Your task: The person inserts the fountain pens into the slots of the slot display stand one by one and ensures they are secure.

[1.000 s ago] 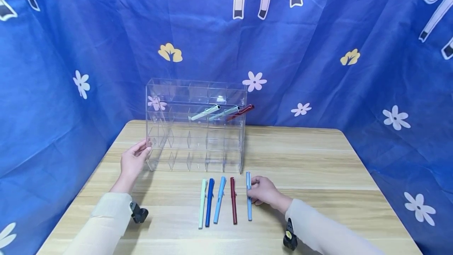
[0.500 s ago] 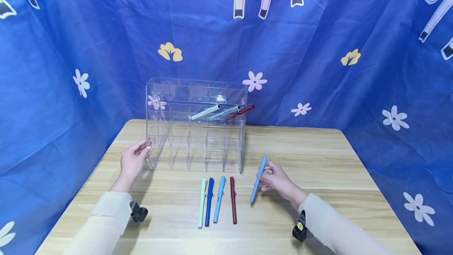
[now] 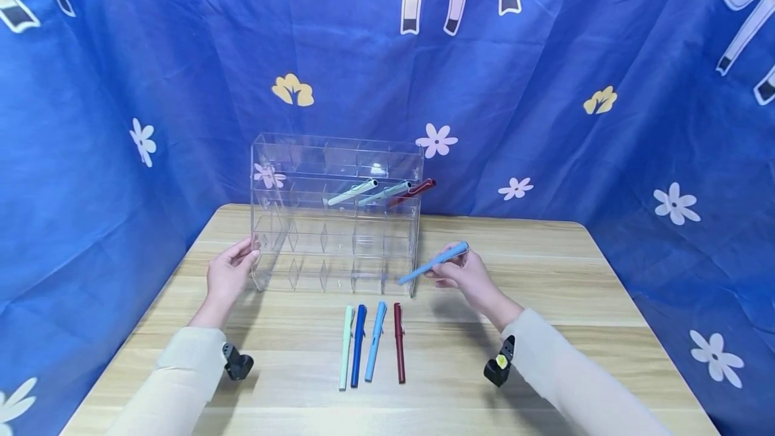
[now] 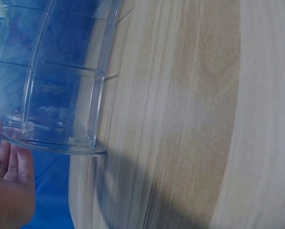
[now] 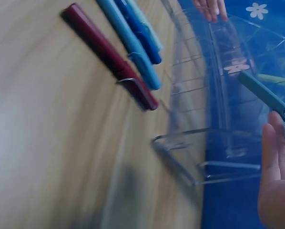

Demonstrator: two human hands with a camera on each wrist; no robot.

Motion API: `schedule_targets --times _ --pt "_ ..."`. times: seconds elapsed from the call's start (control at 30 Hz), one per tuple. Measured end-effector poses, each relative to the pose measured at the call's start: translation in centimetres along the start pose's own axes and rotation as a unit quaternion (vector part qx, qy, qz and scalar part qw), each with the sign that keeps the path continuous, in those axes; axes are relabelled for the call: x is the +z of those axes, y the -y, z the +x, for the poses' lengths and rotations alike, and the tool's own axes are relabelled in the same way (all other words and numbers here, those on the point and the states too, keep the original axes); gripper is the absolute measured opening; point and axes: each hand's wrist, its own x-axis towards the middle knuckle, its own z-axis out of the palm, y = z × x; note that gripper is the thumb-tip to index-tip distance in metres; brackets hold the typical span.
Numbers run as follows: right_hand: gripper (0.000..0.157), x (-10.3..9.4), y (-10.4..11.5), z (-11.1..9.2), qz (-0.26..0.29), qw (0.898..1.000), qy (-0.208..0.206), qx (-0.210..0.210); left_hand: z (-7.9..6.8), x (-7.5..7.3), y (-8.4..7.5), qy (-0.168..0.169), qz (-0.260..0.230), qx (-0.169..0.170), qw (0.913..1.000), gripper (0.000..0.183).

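Note:
A clear acrylic pen rack with rows of compartments stands at the back of the table. My left hand grips its left side edge, thumb in front; the left wrist view shows the fingers behind the clear wall. My right hand pinches a light blue pen in the air, tilted, its lower end overlapping the rack's right edge in the head view. Higher in the rack lean a pale green pen, a pale teal pen and a dark red pen.
On the table in front of the rack lie a mint green pen, a dark blue pen, another light blue pen and another dark red pen. A blue patterned curtain hangs behind and at both sides.
My right hand has lifted the light blue pen from the table, first to the right, then up and towards the rack, tilting it. The left hand stays at the rack's side.

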Motion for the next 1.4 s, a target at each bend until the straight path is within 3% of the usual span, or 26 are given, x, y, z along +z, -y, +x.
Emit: schedule_targets --times 0.37,0.7,0.9,1.4 --pt "0.023 3.2 1.9 2.2 -0.027 0.999 -0.015 -0.042 0.0 0.0 0.1 -0.002 0.004 0.003 1.0000 0.036" --pt "0.018 6.8 3.0 4.2 -0.040 0.997 -0.038 -0.052 -0.1 0.0 0.1 0.000 -0.015 0.003 0.9999 0.036" --pt "0.016 8.5 2.9 5.4 -0.076 0.994 -0.047 -0.056 -0.1 0.0 0.1 0.001 -0.018 0.001 0.9998 0.036" --pt "0.023 10.9 1.4 7.2 -0.159 0.976 -0.067 -0.133 0.0 0.1 0.7 0.005 -0.040 -0.003 0.9992 0.038"
